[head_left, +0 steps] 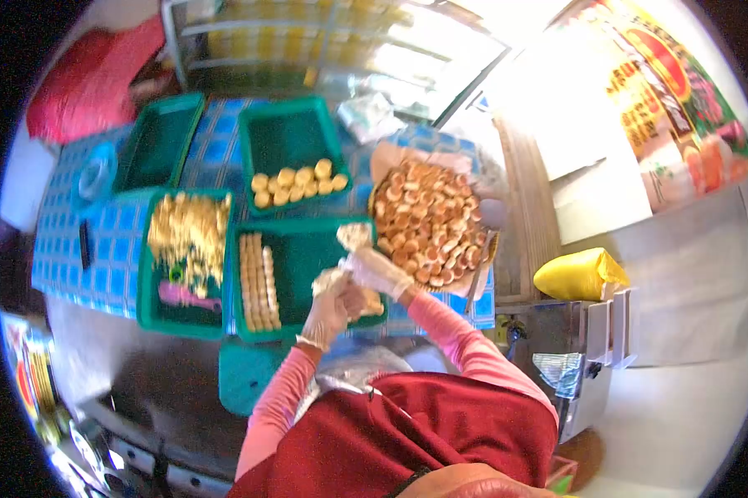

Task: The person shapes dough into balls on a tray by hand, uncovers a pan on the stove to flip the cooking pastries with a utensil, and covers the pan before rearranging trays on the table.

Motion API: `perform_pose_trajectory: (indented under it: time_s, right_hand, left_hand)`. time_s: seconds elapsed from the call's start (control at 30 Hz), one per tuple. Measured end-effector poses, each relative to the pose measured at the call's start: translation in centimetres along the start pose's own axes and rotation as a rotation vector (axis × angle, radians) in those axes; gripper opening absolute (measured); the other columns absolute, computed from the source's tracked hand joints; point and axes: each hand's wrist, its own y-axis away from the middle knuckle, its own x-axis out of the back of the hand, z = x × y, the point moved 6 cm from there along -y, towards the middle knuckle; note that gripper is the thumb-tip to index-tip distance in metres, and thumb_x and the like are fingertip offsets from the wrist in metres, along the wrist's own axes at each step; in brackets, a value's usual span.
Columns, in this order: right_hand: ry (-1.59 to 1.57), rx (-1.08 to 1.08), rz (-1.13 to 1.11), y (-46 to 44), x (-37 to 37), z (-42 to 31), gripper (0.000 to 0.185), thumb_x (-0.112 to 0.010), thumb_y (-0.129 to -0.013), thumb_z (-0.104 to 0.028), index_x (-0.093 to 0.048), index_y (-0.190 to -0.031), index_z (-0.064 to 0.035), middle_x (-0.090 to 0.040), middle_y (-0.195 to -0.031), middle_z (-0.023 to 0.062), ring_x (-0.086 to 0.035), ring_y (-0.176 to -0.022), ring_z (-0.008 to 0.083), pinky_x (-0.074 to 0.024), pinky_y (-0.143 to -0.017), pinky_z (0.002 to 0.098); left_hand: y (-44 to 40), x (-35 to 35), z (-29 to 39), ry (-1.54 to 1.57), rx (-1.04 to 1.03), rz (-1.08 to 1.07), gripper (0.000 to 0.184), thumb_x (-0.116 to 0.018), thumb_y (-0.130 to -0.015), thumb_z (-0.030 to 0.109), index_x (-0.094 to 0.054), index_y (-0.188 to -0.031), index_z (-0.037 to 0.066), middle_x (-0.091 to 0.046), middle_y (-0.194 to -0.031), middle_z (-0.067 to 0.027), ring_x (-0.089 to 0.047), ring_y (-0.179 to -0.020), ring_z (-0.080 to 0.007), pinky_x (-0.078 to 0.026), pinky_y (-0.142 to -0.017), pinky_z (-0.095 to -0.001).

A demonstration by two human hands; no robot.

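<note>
At frame centre, the left hand [328,309] and right hand [379,272] were held together over a green tray [303,253], grip unclear; dough was apparently being shaped, placement beside the rolls [259,286] seemingly required.

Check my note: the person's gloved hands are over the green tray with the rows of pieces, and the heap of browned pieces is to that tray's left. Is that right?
No: the heap of browned pieces is to the right of the green tray, as the head view shows. The gloved left hand and right hand are over that tray, with its rows of pieces.
</note>
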Motion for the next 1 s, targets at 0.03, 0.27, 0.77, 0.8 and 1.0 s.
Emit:
perform_pose_trajectory:
  time_s: [0.03, 0.27, 0.77, 0.8, 1.0]
  right_hand:
    - [-0.096, -0.038, 0.024, 0.2, 0.4, 0.1, 0.010, -0.061, -0.070, -0.011, -0.066, -0.078, -0.0085, -0.062, -0.066, 0.0153, -0.064, -0.065, 0.0348, -0.0515, -0.060, 0.0423]
    - [-0.641, -0.420, 0.244, 3.6, 0.8, -0.2, 0.012, -0.064, -0.072, -0.008, -0.067, -0.076, 0.0029, -0.065, -0.068, 0.0149, -0.061, -0.057, 0.0226, -0.0480, -0.055, 0.0360]
    - [-1.315, -0.615, 0.377, 5.1, 5.2, -3.6, 0.025, -0.071, -0.086, -0.018, -0.072, -0.100, 0.0026, -0.070, -0.096, 0.0049, -0.063, -0.086, 0.0137, -0.0493, -0.081, 0.0264]
    - [-1.306, -0.557, 0.333, 4.7, 4.8, -4.6, 0.024, -0.071, -0.086, -0.019, -0.073, -0.100, 0.0013, -0.070, -0.094, 0.0044, -0.063, -0.084, 0.0137, -0.0495, -0.080, 0.0267]
    - [-0.661, -0.455, 0.609, 1.2, 4.4, 1.0, 0.019, -0.066, -0.084, -0.018, -0.071, -0.083, -0.0004, -0.070, -0.078, 0.0166, -0.067, -0.070, 0.0278, -0.0507, -0.066, 0.0387]
  left_hand:
    - [-0.4, 0.0, 0.0, 0.004, -0.034, -0.004, 0.019, -0.058, -0.098, 0.024, -0.062, -0.110, 0.010, -0.060, -0.085, -0.0021, -0.061, -0.073, -0.0160, -0.054, -0.067, -0.0328]
    - [-1.3, 2.4, 0.1, -0.640, -0.371, 0.067, 0.035, -0.057, -0.089, -0.003, -0.059, -0.123, 0.004, -0.070, -0.100, -0.0094, -0.066, -0.099, -0.0192, -0.053, -0.088, -0.0310]
    - [4.8, -5.4, 1.1, -0.284, -0.391, 0.015, 0.031, -0.045, -0.097, -0.002, -0.054, -0.126, -0.001, -0.062, -0.122, -0.0125, -0.063, -0.108, -0.0209, -0.050, -0.098, -0.0308]
    - [4.8, -4.7, 0.9, -0.075, -0.346, 0.058, 0.030, -0.044, -0.098, -0.003, -0.055, -0.125, 0.000, -0.062, -0.121, -0.0115, -0.063, -0.107, -0.0197, -0.051, -0.097, -0.0303]
    - [6.1, -1.7, 2.8, -0.345, -0.536, 0.177, 0.020, -0.051, -0.098, 0.003, -0.062, -0.115, 0.002, -0.064, -0.113, -0.0079, -0.063, -0.104, -0.0164, -0.052, -0.095, -0.0295]
